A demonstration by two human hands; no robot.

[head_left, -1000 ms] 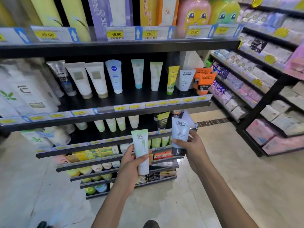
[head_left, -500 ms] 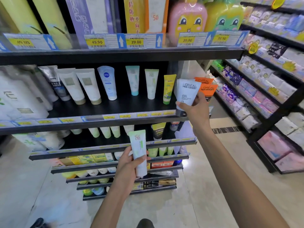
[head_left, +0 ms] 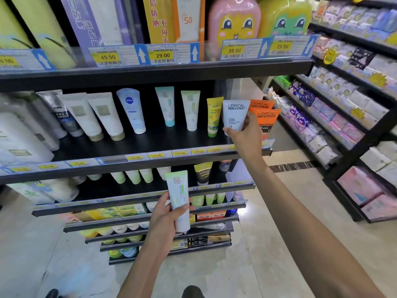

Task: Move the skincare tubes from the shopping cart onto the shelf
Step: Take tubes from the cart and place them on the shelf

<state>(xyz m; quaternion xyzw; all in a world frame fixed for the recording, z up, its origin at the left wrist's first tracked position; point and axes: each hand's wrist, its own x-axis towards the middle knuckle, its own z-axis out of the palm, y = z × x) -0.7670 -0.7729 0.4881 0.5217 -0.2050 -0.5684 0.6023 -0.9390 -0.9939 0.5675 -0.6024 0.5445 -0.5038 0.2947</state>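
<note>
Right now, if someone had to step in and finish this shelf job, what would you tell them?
Right hand: grips the white L'Oreal Men Expert tube at the black middle shelf, between the yellow tube and the orange L'Oreal tubes; whether it stands on the shelf is unclear.
Left hand: holds the pale green-and-white tube lower down.
Left: release the white tube, then shelve the green one. The cart is out of view.

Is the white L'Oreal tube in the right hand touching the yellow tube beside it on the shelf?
Cannot tell. In the head view the white L'Oreal tube sits right against the yellow tube with no clear gap, but one may simply stand in front.
</note>
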